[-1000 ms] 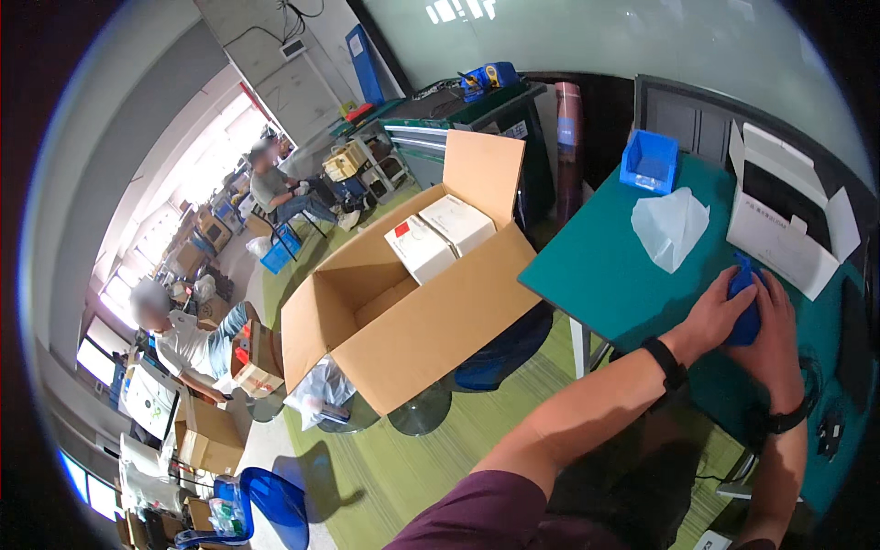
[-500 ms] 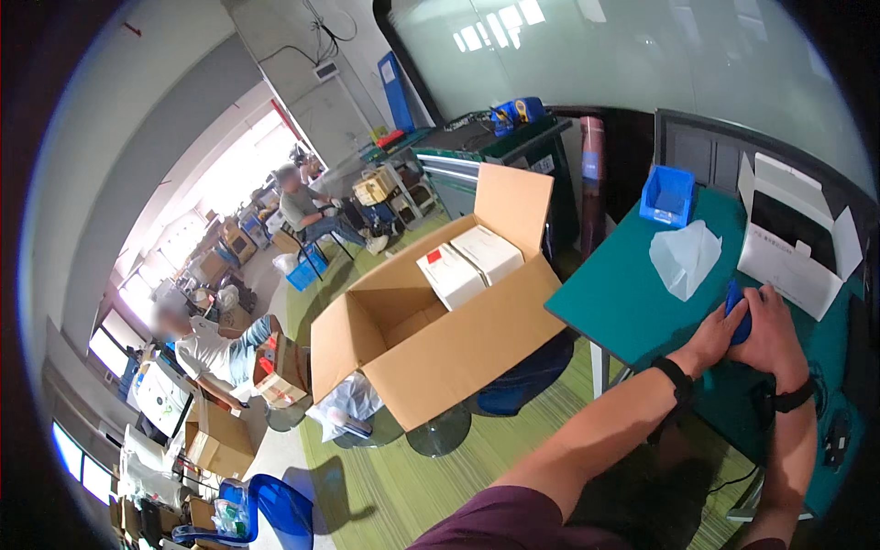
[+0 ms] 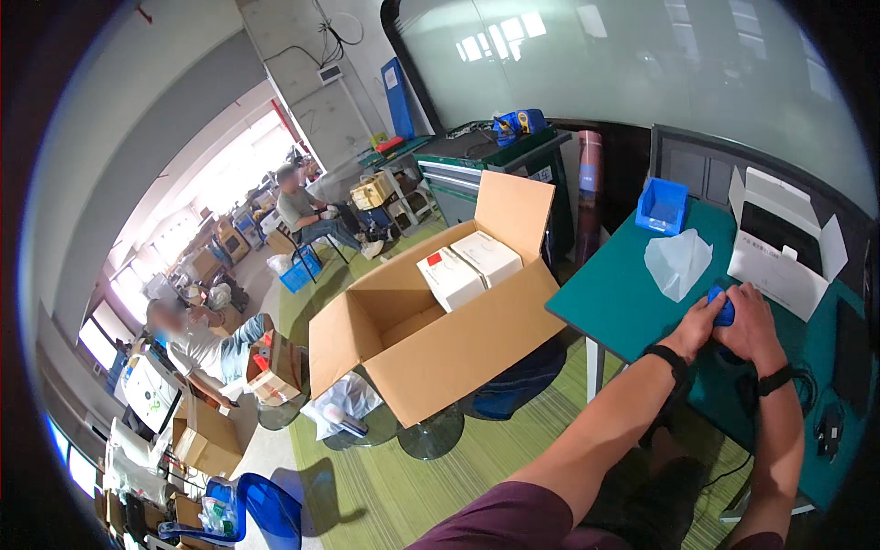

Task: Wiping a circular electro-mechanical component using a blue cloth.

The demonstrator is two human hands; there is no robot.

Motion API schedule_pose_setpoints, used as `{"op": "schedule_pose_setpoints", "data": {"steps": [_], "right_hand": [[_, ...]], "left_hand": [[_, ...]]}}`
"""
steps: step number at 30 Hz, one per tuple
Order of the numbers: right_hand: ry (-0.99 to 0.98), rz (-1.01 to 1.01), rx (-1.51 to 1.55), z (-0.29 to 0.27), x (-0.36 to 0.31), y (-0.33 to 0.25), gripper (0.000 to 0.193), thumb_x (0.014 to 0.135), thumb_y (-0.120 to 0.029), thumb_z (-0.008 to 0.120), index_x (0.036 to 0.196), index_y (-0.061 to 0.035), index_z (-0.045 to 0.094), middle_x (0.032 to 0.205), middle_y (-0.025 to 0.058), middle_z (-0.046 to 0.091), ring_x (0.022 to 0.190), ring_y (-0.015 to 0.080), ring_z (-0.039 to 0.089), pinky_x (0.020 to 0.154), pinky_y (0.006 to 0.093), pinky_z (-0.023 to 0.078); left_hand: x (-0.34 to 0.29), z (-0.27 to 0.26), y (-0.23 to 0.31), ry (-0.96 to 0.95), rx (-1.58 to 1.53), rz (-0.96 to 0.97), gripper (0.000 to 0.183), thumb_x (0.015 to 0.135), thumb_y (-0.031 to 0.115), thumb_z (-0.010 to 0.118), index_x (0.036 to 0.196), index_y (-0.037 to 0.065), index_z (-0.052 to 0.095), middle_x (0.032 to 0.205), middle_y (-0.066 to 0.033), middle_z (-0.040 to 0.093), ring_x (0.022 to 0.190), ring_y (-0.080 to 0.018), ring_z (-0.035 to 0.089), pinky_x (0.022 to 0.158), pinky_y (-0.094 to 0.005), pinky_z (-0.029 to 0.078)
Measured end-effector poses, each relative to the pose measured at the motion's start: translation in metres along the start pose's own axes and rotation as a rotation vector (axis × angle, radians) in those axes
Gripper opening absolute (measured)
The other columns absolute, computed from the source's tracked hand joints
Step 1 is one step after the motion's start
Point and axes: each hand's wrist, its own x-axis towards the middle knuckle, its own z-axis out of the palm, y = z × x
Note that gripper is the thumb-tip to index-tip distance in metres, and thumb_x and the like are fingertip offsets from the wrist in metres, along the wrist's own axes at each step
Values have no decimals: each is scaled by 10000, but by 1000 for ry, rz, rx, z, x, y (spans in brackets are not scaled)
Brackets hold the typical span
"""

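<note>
Over the right part of the green-topped table, my left hand (image 3: 695, 328) and my right hand (image 3: 752, 323) close together around a small blue object (image 3: 724, 310). Only its rounded upper part shows between the fingers, so its kind cannot be made out. An open white carton (image 3: 775, 275) with raised flaps and a dark inside stands just beyond the hands. To their left lies a translucent white plastic bag (image 3: 676, 264), flat on the table. Behind the bag sits an open blue plastic bin (image 3: 662, 206).
A large open cardboard box (image 3: 467, 344) holding white boxes (image 3: 469, 268) stands left of the green table (image 3: 596, 284). Black cables (image 3: 830, 431) lie at the table's right. A dark tool cabinet (image 3: 495, 160) is behind. Two people (image 3: 206, 348) sit at the left.
Both hands, still together on the blue object, have shifted slightly left, and the object appears turned, showing a rounder side. The whole view has shifted a little.
</note>
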Motion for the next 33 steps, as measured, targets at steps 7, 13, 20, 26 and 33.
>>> {"op": "schedule_pose_setpoints", "data": {"steps": [7,13,20,26,33], "right_hand": [[3,-20,30,-2,3,-4,403,730,-244,749,1045,-61,576,1078,170,579,1071,425,584,906,517,494],[60,-52,123,4,5,-3,391,710,-207,736,1047,-49,616,1052,170,595,1047,419,600,882,519,499],[71,19,98,-1,-7,2,431,736,-235,753,1109,-48,645,1121,178,627,1084,409,620,935,506,514],[100,118,5,-10,2,-9,532,748,-407,804,1176,-105,708,1148,183,712,1066,388,690,912,498,570],[-120,102,76,-21,-12,7,888,662,-571,848,1391,-126,603,1342,268,617,1226,470,605,1047,523,512]], "left_hand": [[4,-9,3,-21,-140,-57,393,1097,408,518,1260,59,599,1122,-55,660,1030,-166,623,939,-342,503],[0,-17,11,-12,-272,-105,348,1094,357,532,1271,64,592,1132,-71,649,1057,-209,620,928,-378,508],[-4,-7,18,-114,-313,-202,341,1090,288,526,1323,56,613,1253,-87,666,1156,-220,630,1032,-377,498],[-1,-18,18,-81,-366,-172,325,1075,385,559,1189,92,643,1124,-63,688,1058,-207,640,1031,-368,497],[-7,-31,31,-104,-361,-231,411,1097,376,512,1392,94,555,1367,-100,640,1267,-264,593,1141,-451,423]]}}
